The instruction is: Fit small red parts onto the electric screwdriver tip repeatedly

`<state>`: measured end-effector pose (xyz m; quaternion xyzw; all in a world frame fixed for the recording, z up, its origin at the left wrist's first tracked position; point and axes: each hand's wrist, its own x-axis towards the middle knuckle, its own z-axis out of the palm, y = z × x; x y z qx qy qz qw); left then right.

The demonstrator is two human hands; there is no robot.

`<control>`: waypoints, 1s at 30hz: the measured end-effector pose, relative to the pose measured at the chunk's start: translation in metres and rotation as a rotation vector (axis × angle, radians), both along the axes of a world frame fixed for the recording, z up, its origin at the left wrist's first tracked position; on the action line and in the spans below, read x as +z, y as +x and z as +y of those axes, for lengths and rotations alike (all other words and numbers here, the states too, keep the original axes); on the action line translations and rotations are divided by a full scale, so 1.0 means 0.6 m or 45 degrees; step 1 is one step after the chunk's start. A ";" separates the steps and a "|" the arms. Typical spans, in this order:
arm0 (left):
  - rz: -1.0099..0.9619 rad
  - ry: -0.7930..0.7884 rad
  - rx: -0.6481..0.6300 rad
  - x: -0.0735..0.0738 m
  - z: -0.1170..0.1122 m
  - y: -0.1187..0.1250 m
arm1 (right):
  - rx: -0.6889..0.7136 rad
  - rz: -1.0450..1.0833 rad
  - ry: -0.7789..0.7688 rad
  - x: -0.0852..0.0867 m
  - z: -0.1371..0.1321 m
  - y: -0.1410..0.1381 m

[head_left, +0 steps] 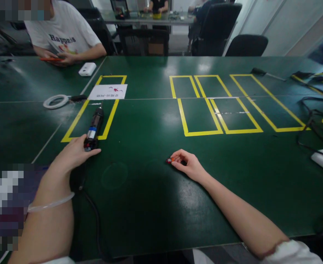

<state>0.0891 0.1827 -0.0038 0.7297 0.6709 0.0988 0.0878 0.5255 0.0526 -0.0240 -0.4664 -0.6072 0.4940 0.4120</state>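
At the left, a dark electric screwdriver [94,126] with a blue and silver band lies inside a yellow-taped rectangle [111,119], its tip pointing away from me. My left hand [75,152] is at its rear end, index finger along one side and thumb stretched out behind, fingers apart rather than wrapped round it. Near the middle of the table, my right hand [187,164] rests low over the surface. Between its thumb and fingertips is a small red and orange part [169,160], too small to name exactly.
A white card [108,92] lies across the left rectangle, beside a white ring [56,102]. More taped rectangles [203,133] mark the right. A screwdriver [260,72] and black cables [312,117] lie farther right. Across the table sits a person [68,33] near a white box [87,69].
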 end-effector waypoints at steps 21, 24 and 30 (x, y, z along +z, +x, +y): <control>0.021 -0.040 -0.022 0.014 -0.075 0.172 | -0.013 0.039 0.007 0.001 -0.003 -0.003; 0.009 -0.049 -0.105 0.019 -0.099 0.227 | -0.026 0.039 0.025 0.000 -0.003 -0.003; -0.094 -0.039 -0.278 0.015 -0.141 0.331 | -0.083 -0.007 0.140 -0.009 0.000 0.001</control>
